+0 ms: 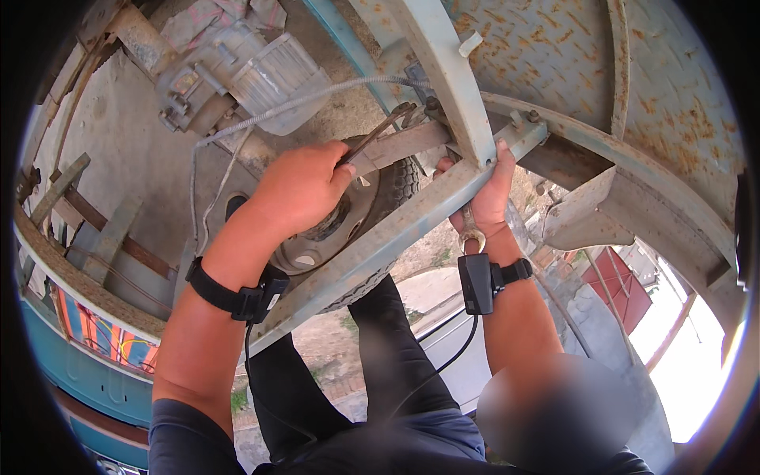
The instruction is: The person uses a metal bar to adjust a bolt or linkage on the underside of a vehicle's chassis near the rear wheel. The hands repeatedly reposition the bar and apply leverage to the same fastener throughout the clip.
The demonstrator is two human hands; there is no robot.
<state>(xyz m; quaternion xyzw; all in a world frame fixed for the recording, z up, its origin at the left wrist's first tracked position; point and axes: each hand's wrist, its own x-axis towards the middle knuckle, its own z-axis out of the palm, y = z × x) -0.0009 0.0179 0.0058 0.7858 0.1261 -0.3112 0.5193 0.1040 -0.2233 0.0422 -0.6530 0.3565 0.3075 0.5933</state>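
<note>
My left hand (305,190) is closed around the handle of a slim, dark metal wrench (376,133). Its far end reaches up to the bolt area beside a flat steel bar (404,148). My right hand (492,194) wraps around the corner of the pale blue steel frame (380,226), thumb up along its side. A combination wrench (473,237) lies in its palm, the ring end sticking out toward my wrist; its other end is hidden behind the frame. A bolt (533,116) shows on the bracket beyond my right thumb.
Under the frame sits a wheel with a black tyre (406,184). An electric motor with a finned housing (273,75) stands at the far left, and a grey conduit (301,100) loops across. Rusty sheet panels (538,55) and a curved steel rim (665,186) fill the right.
</note>
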